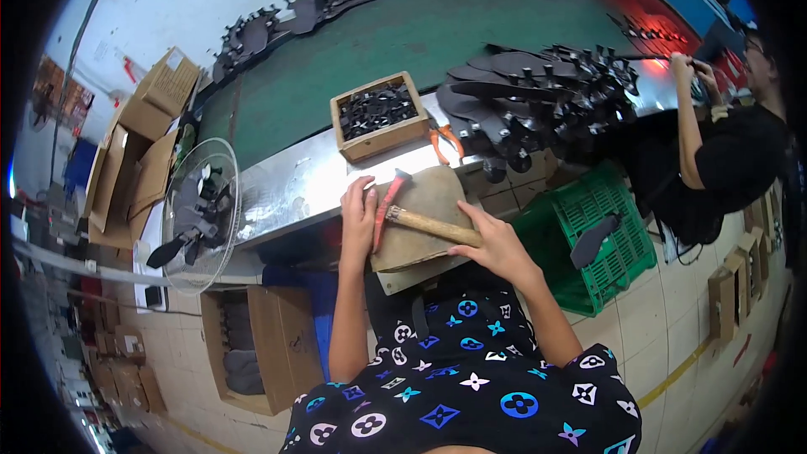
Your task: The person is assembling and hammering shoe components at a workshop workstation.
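Observation:
A hammer (pixel 437 225) with a wooden handle and a red head lies across a worn tan block (pixel 429 189) at my lap. My left hand (pixel 359 212) rests along the block's left edge, beside the red head, fingers stretched out and holding nothing I can see. At the block's right side is my right hand (pixel 502 245), thumb and index finger apart with the handle's end between them; its other fingers are partly hidden. Ahead, on the metal bench edge, stand a wooden box (pixel 378 148) of small black parts and orange-handled pliers (pixel 445 143).
Dark sole-shaped pieces with black fittings (pixel 538 88) pile at the bench's right. A green belt (pixel 328 76) runs behind. A green crate (pixel 605 256) stands right, near a co-worker (pixel 740 147). Left are a fan (pixel 202 210) and a carton of soles (pixel 252 345).

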Available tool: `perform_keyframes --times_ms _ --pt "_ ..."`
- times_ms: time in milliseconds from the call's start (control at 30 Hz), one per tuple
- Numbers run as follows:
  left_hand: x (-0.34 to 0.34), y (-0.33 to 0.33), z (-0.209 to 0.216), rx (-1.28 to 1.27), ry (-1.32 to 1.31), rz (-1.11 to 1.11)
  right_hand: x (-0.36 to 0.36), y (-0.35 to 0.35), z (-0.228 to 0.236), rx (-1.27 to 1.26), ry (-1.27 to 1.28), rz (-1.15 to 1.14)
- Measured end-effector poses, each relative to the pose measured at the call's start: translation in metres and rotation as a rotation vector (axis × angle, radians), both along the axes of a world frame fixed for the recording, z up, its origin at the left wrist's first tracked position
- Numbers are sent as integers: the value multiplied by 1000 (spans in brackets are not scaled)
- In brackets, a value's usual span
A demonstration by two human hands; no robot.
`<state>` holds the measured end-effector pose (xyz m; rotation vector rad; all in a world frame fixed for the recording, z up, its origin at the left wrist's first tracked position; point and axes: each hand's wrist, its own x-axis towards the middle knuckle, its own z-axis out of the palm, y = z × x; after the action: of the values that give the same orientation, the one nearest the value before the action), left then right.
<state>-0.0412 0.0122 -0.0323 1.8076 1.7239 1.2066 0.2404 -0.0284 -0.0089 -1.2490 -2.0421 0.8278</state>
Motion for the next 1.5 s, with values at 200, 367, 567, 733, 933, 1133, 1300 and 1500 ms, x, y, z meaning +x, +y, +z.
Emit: perform_keyframes --times_ms 200,367,567,733,933,1133,1300,1500 --pt "-4 -2 -2 -36 149 13 16 16 17 135 27 -95" --pt "-2 -12 10 -3 312 50 71 87 74 432 303 -632" --pt "1 -19 3 -82 364 33 162 225 92 597 -360 -771" --pt "-4 -27 25 -26 415 250 132 234 130 859 -135 -641" --pt "37 -46 151 403 282 67 15 105 217 1275 -311 136" --pt "50 -79 161 136 -211 -195 -53 34 143 876 209 496" --pt "27 -91 139 -19 -872 -59 -66 3 46 639 -191 -73" --pt "28 -81 124 -37 -1067 16 -15 -2 21 201 -350 -229"
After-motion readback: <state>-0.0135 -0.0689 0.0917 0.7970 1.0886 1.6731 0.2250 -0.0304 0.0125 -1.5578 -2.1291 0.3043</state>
